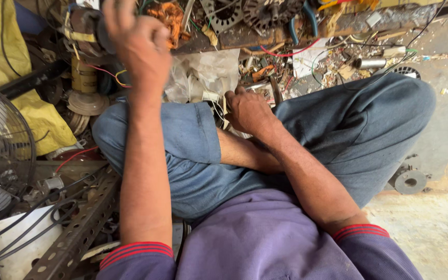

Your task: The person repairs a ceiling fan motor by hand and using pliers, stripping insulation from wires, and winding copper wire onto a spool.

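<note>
I sit cross-legged in blue trousers [338, 129]. My left hand [137, 44] is raised at the upper left and blurred, its fingers stretched toward a dark motor part [86, 26] wrapped with tan tape; nothing shows in its grasp. My right hand [247, 111] rests low between my knees, its fingers curled around a small pale part [225, 106] that the hand mostly hides. A curved metal piece [276, 91] sticks up just beyond its knuckles. Crumpled clear plastic [208, 72] lies just ahead of both hands.
A wire fan guard [1, 145] and yellow cloth [42, 119] stand at the left, with a perforated metal angle bar [79, 228] and a white bucket [19, 243] below. Copper windings [169, 15], stator plates [265, 13], wires and scraps litter the ground ahead. A round metal flange [409, 181] lies at the right.
</note>
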